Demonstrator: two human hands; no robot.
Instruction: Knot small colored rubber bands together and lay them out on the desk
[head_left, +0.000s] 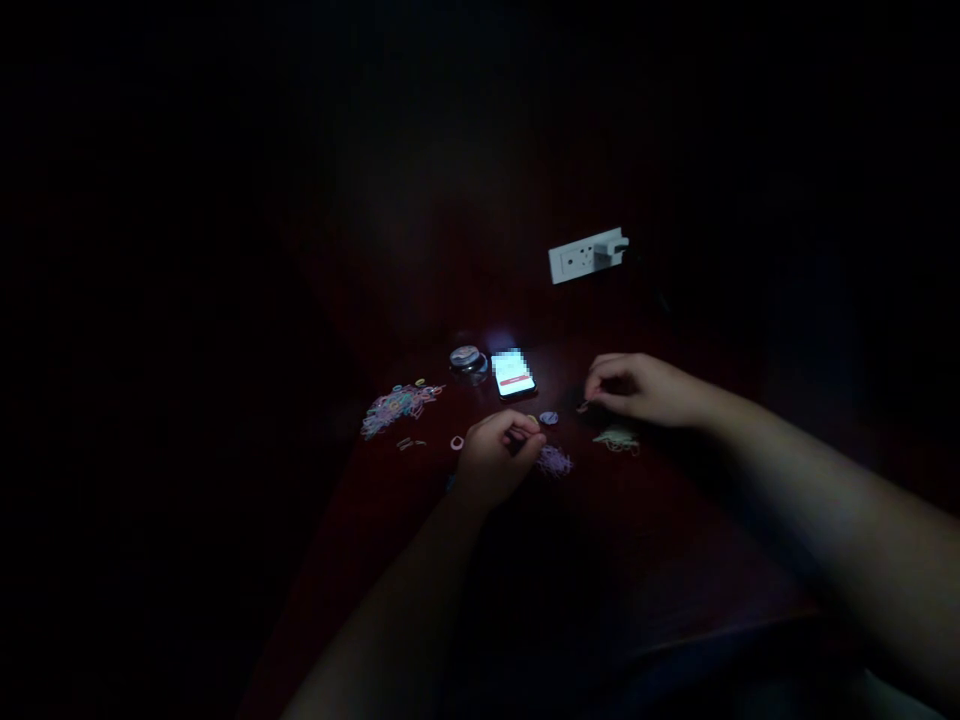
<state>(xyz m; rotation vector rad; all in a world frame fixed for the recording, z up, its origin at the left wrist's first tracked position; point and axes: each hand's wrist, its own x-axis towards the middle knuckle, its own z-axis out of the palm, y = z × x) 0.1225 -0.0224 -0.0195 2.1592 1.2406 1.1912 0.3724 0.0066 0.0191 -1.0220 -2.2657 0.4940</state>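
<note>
My right hand [626, 388] is closed in a pinch on a small pinkish rubber band [582, 407], just above the dark red table. A pale green pile of rubber bands [618, 440] lies below this hand. My left hand [499, 450] has thumb and forefinger pressed together; a bit of yellow band [533, 421] shows behind its fingertips, and whether it is held I cannot tell. Beside the left fingertips are a purple pile of rubber bands [555, 461] and a small pale lilac cluster of bands [549, 418]. A pinkish-white ring [457, 443] lies left of that hand.
A mixed heap of coloured rubber bands [401, 405] lies at the left. Behind the hands stand a round lidded jar [469, 362] and a lit phone [514, 374]. A white socket plate [585, 257] with a plug is further back. The surroundings are very dark.
</note>
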